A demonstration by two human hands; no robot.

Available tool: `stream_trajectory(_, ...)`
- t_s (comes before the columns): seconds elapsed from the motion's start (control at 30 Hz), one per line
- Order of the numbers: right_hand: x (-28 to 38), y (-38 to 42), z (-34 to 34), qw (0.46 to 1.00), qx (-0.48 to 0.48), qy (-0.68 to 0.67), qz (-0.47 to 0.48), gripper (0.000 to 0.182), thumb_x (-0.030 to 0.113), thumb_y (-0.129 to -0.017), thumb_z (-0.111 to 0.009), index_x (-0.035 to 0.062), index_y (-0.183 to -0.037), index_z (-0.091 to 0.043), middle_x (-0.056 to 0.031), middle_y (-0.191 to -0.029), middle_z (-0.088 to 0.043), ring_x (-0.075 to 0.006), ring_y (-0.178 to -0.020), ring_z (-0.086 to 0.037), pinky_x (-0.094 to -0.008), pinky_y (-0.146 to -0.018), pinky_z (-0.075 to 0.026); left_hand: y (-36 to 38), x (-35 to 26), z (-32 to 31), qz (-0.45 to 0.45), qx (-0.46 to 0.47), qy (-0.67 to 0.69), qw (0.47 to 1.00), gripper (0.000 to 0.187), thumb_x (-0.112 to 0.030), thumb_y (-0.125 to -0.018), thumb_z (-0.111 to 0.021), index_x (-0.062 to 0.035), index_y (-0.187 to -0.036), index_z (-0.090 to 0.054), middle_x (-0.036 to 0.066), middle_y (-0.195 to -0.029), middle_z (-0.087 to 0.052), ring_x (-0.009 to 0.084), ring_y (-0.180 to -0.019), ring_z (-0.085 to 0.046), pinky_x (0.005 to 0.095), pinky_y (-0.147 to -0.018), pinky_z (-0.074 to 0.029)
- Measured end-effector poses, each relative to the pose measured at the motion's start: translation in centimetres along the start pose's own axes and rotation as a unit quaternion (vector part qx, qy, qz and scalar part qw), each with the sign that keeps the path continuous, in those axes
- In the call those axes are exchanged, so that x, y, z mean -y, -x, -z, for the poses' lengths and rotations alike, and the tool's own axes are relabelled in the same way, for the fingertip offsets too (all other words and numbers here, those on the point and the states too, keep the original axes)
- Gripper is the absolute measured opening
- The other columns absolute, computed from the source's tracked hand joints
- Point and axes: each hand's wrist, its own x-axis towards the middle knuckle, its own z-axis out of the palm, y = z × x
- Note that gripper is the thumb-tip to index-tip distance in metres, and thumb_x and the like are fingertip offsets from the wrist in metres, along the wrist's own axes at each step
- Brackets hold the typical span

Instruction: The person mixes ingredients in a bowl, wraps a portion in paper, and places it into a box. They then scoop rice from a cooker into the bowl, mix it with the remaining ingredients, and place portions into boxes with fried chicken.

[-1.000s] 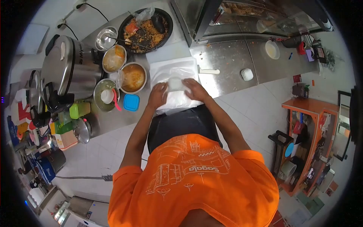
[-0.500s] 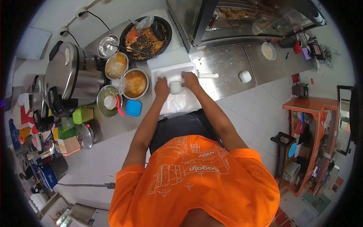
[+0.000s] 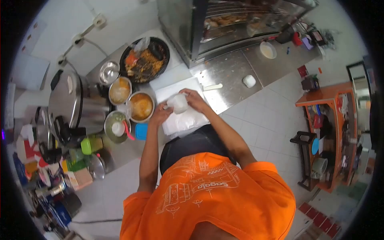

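Note:
A rounded white bundle [image 3: 178, 103] that looks wrapped in thin white paper sits between my two hands, above a stack of white sheets [image 3: 182, 125]. My left hand [image 3: 161, 114] grips its left side with curled fingers. On the opposite side, my right hand [image 3: 194, 101] has its fingertips closed on the bundle's upper right edge. What is inside the wrapping is hidden. Just right of the sheets lies a white-handled knife [image 3: 212, 87]. A similar white bundle [image 3: 249, 81] rests farther right on the steel counter [image 3: 226, 70].
Left of the sheets stand a bowl of orange broth [image 3: 141, 107], a bowl with a pink-handled utensil [image 3: 115, 129] and a blue lid [image 3: 141, 131]. Behind are a black pan of browned food [image 3: 145, 64] and a glass display case [image 3: 176, 30]. A large pressure cooker [image 3: 66, 98] stands far left.
Both hands have moved from the sheet's side edges onto the white bundle, which now looks raised and wrapped. The camera view has shifted and tilted slightly.

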Motion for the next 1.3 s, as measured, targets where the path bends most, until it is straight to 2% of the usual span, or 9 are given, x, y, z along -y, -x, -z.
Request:
stream_trajectory(0.1, -2.9, 0.5, 2.1, 0.993, -0.075, 0.055, 0.075, 0.015, 0.006, -0.09, -0.057, 0.0012, -0.102, -0.066, -0.0035, -0.098, -0.066, -0.0092, -0.091, -0.059, -0.0255, -0.083, -0.047, -1.6, 3.0, -2.8, -0.058, -0.116, -0.021, 0.991, 0.038, -0.007, -0.072, -0.08, -0.0015, -0.104, -0.06, 0.001, -0.09, -0.063, 0.0104, -0.079, -0.056, 0.0244, -0.073, -0.044)
stream_trajectory(0.17, -1.2, 2.6, 2.5, 0.975, -0.169, 0.14, 0.037, 0.015, 0.005, -0.087, -0.06, 0.0013, -0.098, -0.069, -0.0027, -0.094, -0.068, -0.0082, -0.086, -0.059, -0.0245, -0.079, -0.048, -0.8, 1.8, -4.1, 0.098, -0.085, -0.103, 0.986, 0.041, -0.003, -0.07, -0.08, -0.0011, -0.104, -0.058, 0.006, -0.101, -0.063, 0.0152, -0.096, -0.059, 0.0271, -0.086, -0.046)
stream_trajectory(0.27, -1.7, 4.8, 2.4, 0.932, -0.245, 0.259, 0.066, 0.015, 0.006, -0.085, -0.062, 0.0044, -0.096, -0.072, -0.0011, -0.088, -0.069, -0.0073, -0.079, -0.058, -0.0238, -0.075, -0.048, -0.7, 6.4, -6.6, 0.04, -0.031, 0.174, 0.983, 0.04, -0.011, -0.079, -0.073, -0.0002, -0.114, -0.057, 0.008, -0.113, -0.061, 0.0168, -0.11, -0.056, 0.0315, -0.095, -0.045)
stream_trajectory(0.37, -0.1, 6.6, -0.7, 0.891, -0.299, 0.339, 0.034, 0.014, 0.007, -0.085, -0.063, 0.008, -0.094, -0.074, 0.0003, -0.084, -0.069, -0.006, -0.074, -0.056, -0.023, -0.073, -0.048, -1.6, 6.5, -7.7, 0.06, 0.039, 0.542, 0.837, 0.044, -0.021, -0.086, -0.067, 0.0037, -0.12, -0.055, 0.013, -0.116, -0.061, 0.0204, -0.111, -0.057, 0.033, -0.098, -0.044)
stream_trajectory(0.53, -2.5, 5.0, -0.8, 0.974, -0.205, 0.069, -0.066, 0.026, 0.017, -0.081, -0.073, 0.01, -0.106, -0.068, 0.0025, -0.078, -0.058, -0.0066, -0.074, -0.051, -0.0214, -0.067, -0.044, -1.2, 1.1, -10.0, 0.132, -0.331, 0.204, 0.912, 0.045, -0.028, -0.086, -0.065, 0.0055, -0.115, -0.06, 0.015, -0.111, -0.063, 0.0209, -0.1, -0.06, 0.0346, -0.087, -0.047)
stream_trajectory(0.63, -3.0, 3.7, -0.8, 0.859, -0.273, 0.43, 0.05, 0.023, 0.015, -0.077, -0.076, 0.0089, -0.099, -0.068, 0.002, -0.078, -0.058, -0.0067, -0.073, -0.052, -0.0205, -0.068, -0.045, -1.4, 2.0, -9.1, 0.103, -0.344, 0.12, 0.926, 0.042, -0.03, -0.085, -0.067, 0.005, -0.109, -0.063, 0.013, -0.103, -0.065, 0.0199, -0.093, -0.061, 0.0343, -0.081, -0.048)
stream_trajectory(0.97, -6.3, 1.7, -3.3, 0.924, -0.145, 0.349, -0.053, 0.025, 0.012, -0.092, -0.051, 0.0071, -0.109, -0.068, -0.0079, -0.087, -0.068, -0.0135, -0.08, -0.062, -0.0277, -0.075, -0.049, -0.5, 3.9, -8.5, 0.063, -0.458, 0.175, 0.869, 0.037, -0.031, -0.085, -0.068, 0.0015, -0.101, -0.062, 0.012, -0.096, -0.064, 0.0215, -0.088, -0.06, 0.0334, -0.081, -0.047)
stream_trajectory(1.07, -5.7, 1.0, -2.4, 0.975, -0.14, 0.107, -0.137, 0.029, 0.019, -0.09, -0.05, 0.0117, -0.112, -0.067, -0.0214, -0.084, -0.067, -0.0296, -0.087, -0.067, -0.038, -0.077, -0.051, -1.3, 5.4, -7.9, 0.091, -0.481, 0.118, 0.864, 0.042, -0.033, -0.08, -0.073, -0.0013, -0.105, -0.06, 0.012, -0.102, -0.062, 0.0223, -0.092, -0.058, 0.0344, -0.082, -0.046)
stream_trajectory(1.3, -2.3, -2.1, 1.6, 0.839, -0.178, 0.492, -0.148, 0.039, 0.046, -0.083, -0.066, 0.0116, -0.099, -0.059, -0.0172, -0.083, -0.068, -0.0322, -0.083, -0.068, -0.043, -0.07, -0.052, -0.6, 5.9, -8.1, 0.113, -0.54, 0.022, 0.834, 0.045, -0.029, -0.078, -0.075, -0.0055, -0.114, -0.062, 0.014, -0.105, -0.063, 0.0239, -0.102, -0.057, 0.035, -0.091, -0.044)
